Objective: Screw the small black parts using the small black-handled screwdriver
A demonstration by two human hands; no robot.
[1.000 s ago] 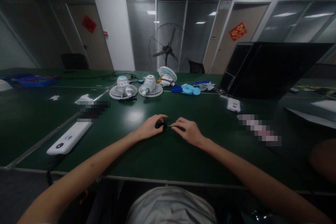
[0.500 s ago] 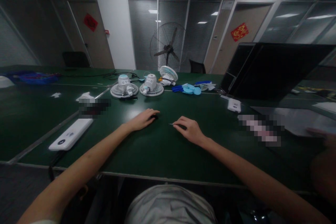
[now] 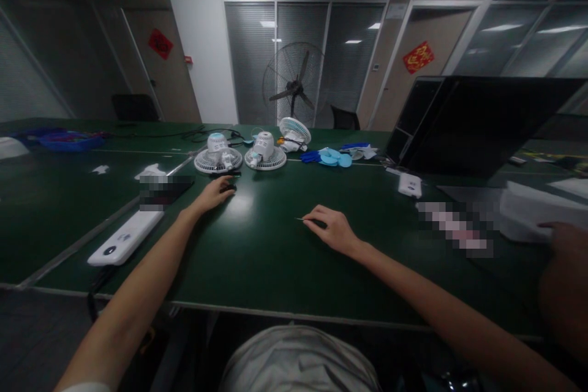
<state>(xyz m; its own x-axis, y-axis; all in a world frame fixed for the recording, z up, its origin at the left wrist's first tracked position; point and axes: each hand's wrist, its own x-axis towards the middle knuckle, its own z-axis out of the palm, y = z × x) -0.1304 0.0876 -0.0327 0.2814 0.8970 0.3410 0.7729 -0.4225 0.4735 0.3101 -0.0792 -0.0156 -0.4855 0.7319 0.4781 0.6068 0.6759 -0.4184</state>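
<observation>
My right hand (image 3: 331, 228) rests over the green table (image 3: 271, 269), thumb and forefinger pinched on a thin pointed item (image 3: 299, 218). At the left, my left hand (image 3: 215, 193) reaches forward near a white fan head (image 3: 217, 156), its fingers curved around a small dark object (image 3: 228, 187). Beyond the hands, a second fan head (image 3: 265, 153) lies face down beside the first. A third fan head (image 3: 294, 133) leans behind them. Light-blue fan blades (image 3: 335, 157) lie to the right of the fans.
A long white device (image 3: 126, 237) with a cable lies at the left, a small white box (image 3: 410, 185) at the right. A large black monitor (image 3: 478, 125) stands back right. At the right edge, another person's hand (image 3: 563, 245) holds a white sheet (image 3: 537, 211).
My left hand has moved left and forward, from near my right hand to close by the leftmost fan. The white sheet at the right has been lifted. My right hand has barely moved.
</observation>
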